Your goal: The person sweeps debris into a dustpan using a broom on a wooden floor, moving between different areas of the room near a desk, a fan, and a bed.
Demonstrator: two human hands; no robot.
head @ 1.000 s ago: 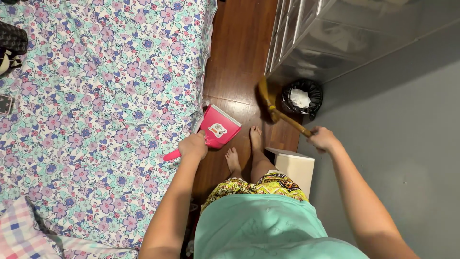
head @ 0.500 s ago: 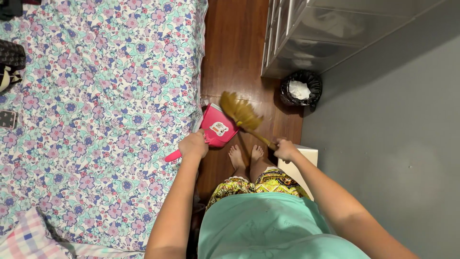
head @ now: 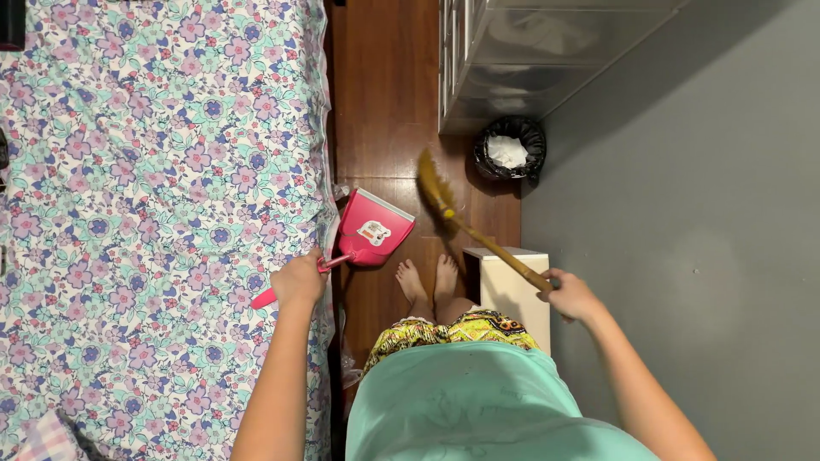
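While gripping the pink dustpan [head: 369,229] by its handle, left hand [head: 299,279] beside the floral bed [head: 154,213]; pan low over the wooden floor [head: 384,102]. Right hand [head: 571,294] clenched on the broom [head: 453,218], bristles near the black bin [head: 510,149].

A floral-sheeted bed [head: 154,188] flanks dark wooden floor [head: 384,102], clear plastic drawers [head: 530,51], a black-lined bin [head: 510,149] and grey wall [head: 700,213].

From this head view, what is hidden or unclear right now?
- Dustpan contents: only its back shows, so any dirt inside is hidden.
- Broom bristles: blurred, so floor contact is unclear.
- Bin contents: something white, too small to identify.
- Drawer unit: cut off by the top edge.
- Left hand fingers: wrapped under the dustpan handle.
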